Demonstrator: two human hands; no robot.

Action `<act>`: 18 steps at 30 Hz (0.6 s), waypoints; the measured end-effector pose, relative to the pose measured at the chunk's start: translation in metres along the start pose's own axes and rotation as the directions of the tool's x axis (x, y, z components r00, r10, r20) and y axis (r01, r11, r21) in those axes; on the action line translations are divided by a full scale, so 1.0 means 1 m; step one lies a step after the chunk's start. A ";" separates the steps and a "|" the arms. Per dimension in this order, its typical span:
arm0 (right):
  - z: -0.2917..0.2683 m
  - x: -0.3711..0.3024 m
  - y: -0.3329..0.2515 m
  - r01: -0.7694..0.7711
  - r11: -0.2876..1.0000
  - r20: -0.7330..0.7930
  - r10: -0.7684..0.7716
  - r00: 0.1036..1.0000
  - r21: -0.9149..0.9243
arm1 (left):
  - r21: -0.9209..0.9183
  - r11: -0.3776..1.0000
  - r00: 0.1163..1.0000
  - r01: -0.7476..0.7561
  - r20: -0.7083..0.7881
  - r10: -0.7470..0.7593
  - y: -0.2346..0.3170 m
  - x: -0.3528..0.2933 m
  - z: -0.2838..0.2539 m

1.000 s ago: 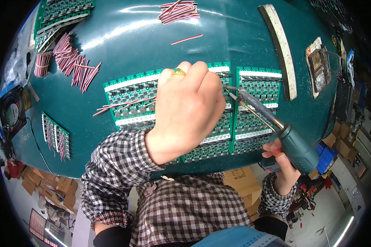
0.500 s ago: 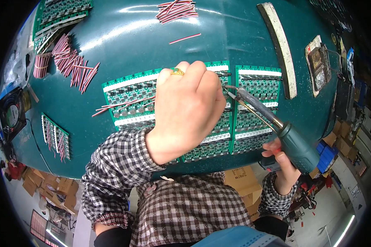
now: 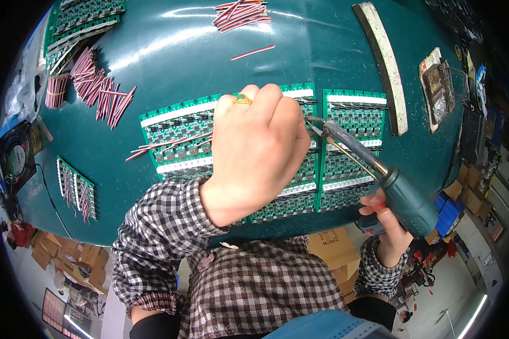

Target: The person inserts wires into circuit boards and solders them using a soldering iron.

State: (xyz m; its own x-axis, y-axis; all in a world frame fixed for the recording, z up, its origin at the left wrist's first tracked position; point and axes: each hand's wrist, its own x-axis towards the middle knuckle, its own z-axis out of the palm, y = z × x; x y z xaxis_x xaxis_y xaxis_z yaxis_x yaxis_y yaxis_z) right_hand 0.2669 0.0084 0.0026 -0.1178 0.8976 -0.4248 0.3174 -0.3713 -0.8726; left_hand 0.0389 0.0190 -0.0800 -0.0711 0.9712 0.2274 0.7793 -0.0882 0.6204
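Observation:
Above a row of green circuit boards (image 3: 353,134), my left hand (image 3: 260,144) is closed, its fingers pinched together at the far right end. Several thin red, white and black wires (image 3: 169,144) stick out from under its left side; its fingertips are hidden. In my right hand (image 3: 393,226) is a soldering gun (image 3: 407,200) with a dark green handle, gripped from below. Its metal tip and thin feed tube (image 3: 350,153) reach left to the boards, right beside my left fingers. White connector strips and black parts line the boards.
Wire piles lie at the back (image 3: 242,16) and left (image 3: 93,79), with a single wire (image 3: 253,53) apart. A small fan (image 3: 17,155) and wired board (image 3: 76,186) sit left. Rightward are a pale curved bar (image 3: 385,70) and a worn metal stand (image 3: 436,90).
Almost nothing differs. Both hands and the soldering gun stay in nearly the same place, with the tip still beside my left fingers.

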 end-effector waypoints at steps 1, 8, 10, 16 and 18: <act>-0.004 0.000 0.001 -0.003 0.999 0.051 0.001 0.999 0.050 | -0.002 1.000 1.000 -0.001 -0.001 0.001 0.000 0.000 0.000; 0.001 -0.001 0.002 0.016 1.000 0.000 -0.016 1.000 0.019 | 0.002 1.000 1.000 -0.002 0.002 0.002 -0.001 -0.002 0.002; -0.005 -0.002 0.003 0.016 0.997 0.038 -0.019 0.999 0.078 | 0.008 1.000 1.000 0.004 0.005 -0.004 0.000 -0.001 0.001; -0.009 -0.003 0.004 0.015 0.992 0.077 -0.025 0.997 0.128 | -0.001 1.000 1.000 0.007 0.017 -0.007 0.002 0.000 -0.001; -0.009 -0.003 0.004 0.017 0.991 0.065 -0.026 0.998 0.132 | -0.001 1.000 1.000 0.005 0.017 -0.005 0.002 0.000 -0.001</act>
State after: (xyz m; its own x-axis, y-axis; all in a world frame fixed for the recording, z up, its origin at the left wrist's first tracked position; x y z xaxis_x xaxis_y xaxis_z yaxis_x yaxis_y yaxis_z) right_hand 0.2774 0.0060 0.0025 -0.1868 0.8897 -0.4165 0.1887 -0.3836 -0.9040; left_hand 0.0395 0.0188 -0.0783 -0.0644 0.9753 0.2113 0.7781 -0.0835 0.6226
